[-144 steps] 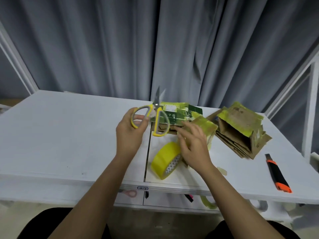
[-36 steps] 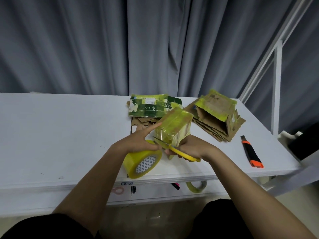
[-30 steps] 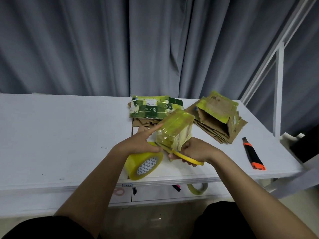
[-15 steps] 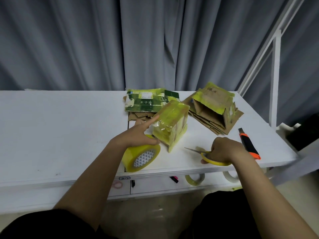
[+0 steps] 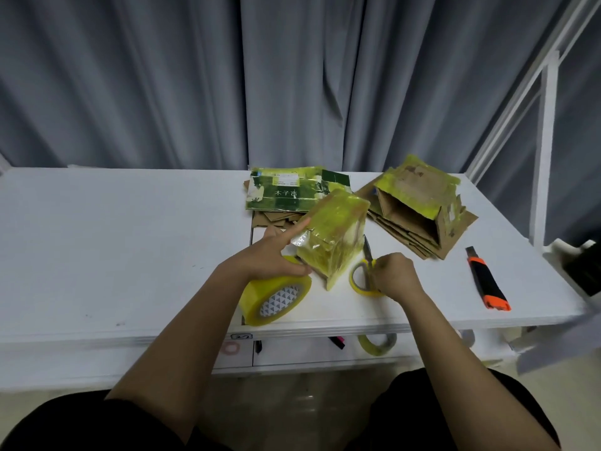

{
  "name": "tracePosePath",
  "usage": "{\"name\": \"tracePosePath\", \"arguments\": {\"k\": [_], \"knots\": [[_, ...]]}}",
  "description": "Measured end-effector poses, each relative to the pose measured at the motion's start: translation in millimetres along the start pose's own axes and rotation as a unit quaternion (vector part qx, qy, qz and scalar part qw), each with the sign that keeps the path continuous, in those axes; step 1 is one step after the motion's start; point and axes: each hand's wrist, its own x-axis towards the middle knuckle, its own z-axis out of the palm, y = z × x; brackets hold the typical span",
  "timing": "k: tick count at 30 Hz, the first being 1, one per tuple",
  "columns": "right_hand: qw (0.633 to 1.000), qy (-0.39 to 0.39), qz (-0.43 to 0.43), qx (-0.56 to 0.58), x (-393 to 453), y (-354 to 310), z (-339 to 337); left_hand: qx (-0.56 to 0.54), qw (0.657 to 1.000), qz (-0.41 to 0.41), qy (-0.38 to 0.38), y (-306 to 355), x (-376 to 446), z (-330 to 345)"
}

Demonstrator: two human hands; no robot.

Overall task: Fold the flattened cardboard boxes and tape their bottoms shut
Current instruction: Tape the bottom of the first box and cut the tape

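Fingers (image 5: 294,231) of left hand (image 5: 266,258) brace taped box (image 5: 331,239); right hand (image 5: 392,276) grips scissors (image 5: 361,278).

Small taped box (image 5: 335,237), wrapped in glossy yellow-green film, tilted on the white table (image 5: 113,242). Just behind it, flattened green printed boxes (image 5: 289,193); right of it, open brown box (image 5: 419,206) atop flat cardboard.

Scissors (image 5: 365,271): carried by right hand (image 5: 392,277) from near right of table back beside taped box (image 5: 332,237); blades now pointing far, formerly left.
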Motion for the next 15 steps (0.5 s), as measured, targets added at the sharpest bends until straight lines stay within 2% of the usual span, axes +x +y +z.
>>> {"name": "tracePosePath", "arguments": {"k": [2,4,5,7,11,15], "knots": [[0.992,0.082,-0.097,-0.005,-12.7,-8.7,-6.4,0.003,1.000,0.000,-0.001,-1.3,1.2,0.3],[0.955,0.186,-0.217,0.078,-25.9,-26.9,-9.1,0.008,1.000,0.001,-0.003,-2.2,2.0,0.3],[0.934,0.209,-0.264,0.123,-28.1,-39.1,-8.5,0.009,1.000,0.002,-0.004,-2.7,2.7,0.5],[0.914,0.187,-0.322,0.161,-22.1,-64.3,-4.4,0.001,1.000,0.006,-0.006,-3.4,3.6,0.8],[0.925,0.107,-0.333,0.150,2.7,-86.3,13.7,-0.011,1.000,0.016,-0.001,-2.6,3.4,1.2],[0.926,0.134,-0.321,0.147,12.9,-80.6,27.4,-0.045,0.999,0.026,0.016,-8.6,3.8,4.3]]}}
